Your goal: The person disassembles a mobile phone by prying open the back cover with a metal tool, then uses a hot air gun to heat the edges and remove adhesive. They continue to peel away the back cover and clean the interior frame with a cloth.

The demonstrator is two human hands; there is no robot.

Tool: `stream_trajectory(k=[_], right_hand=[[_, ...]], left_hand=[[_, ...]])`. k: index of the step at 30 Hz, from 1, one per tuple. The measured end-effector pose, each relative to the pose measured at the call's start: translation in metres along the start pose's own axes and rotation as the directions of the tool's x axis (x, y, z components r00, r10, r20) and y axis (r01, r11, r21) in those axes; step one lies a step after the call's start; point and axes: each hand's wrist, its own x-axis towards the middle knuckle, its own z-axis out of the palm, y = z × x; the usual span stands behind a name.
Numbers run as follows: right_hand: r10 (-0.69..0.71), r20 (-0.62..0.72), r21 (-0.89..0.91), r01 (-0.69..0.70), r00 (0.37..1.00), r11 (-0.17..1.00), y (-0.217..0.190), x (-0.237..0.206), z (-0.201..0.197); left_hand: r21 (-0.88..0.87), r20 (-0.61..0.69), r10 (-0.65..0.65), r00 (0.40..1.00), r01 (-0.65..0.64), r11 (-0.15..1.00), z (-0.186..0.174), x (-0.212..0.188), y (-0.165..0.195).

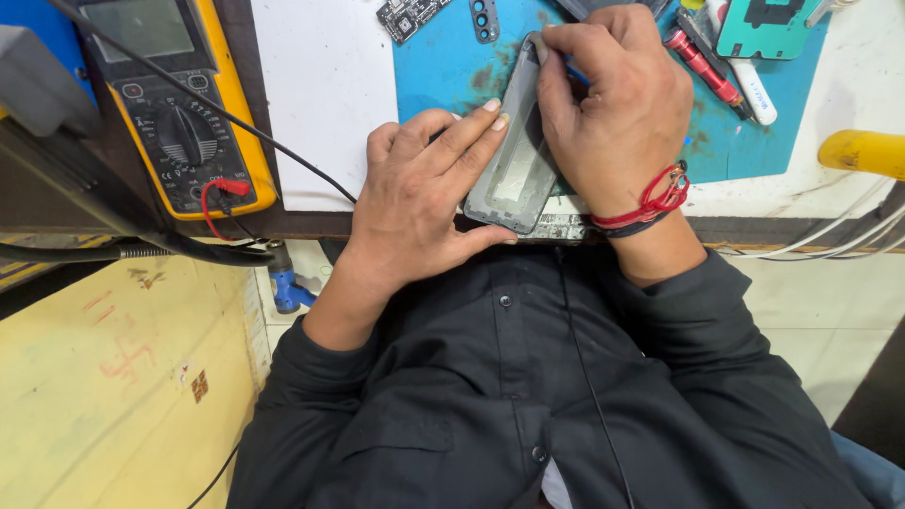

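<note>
A grey phone back frame (517,160) lies tilted on a blue work mat (443,66) at the table's front edge. My left hand (424,198) presses on its left side, fingers stretched along the edge. My right hand (617,104) covers its upper right, fingertips pinched at the top corner on a thin tool with a blue part showing; the tool is mostly hidden. A red thread band (650,203) circles my right wrist.
A yellow multimeter (179,104) with red and black leads stands at the left. A small circuit board (410,14), a camera bezel (485,19), a red screwdriver (702,66), a white tube (754,90) and a teal part (768,26) lie on the mat. A yellow handle (863,151) is right.
</note>
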Motion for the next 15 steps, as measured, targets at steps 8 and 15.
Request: stream_trajectory(k=[8,15], right_hand=[[-0.053,0.029,-0.023,0.054,0.998,0.998,-0.0041,0.0032,-0.0011],[-0.140,0.096,0.042,0.137,0.985,0.990,0.0028,0.0047,-0.0074]], left_hand=[[0.007,0.005,0.003,1.000,-0.003,1.000,0.0023,-0.0006,-0.0019],[-0.005,0.006,0.008,1.000,-0.008,1.000,0.0035,-0.0021,-0.0021]])
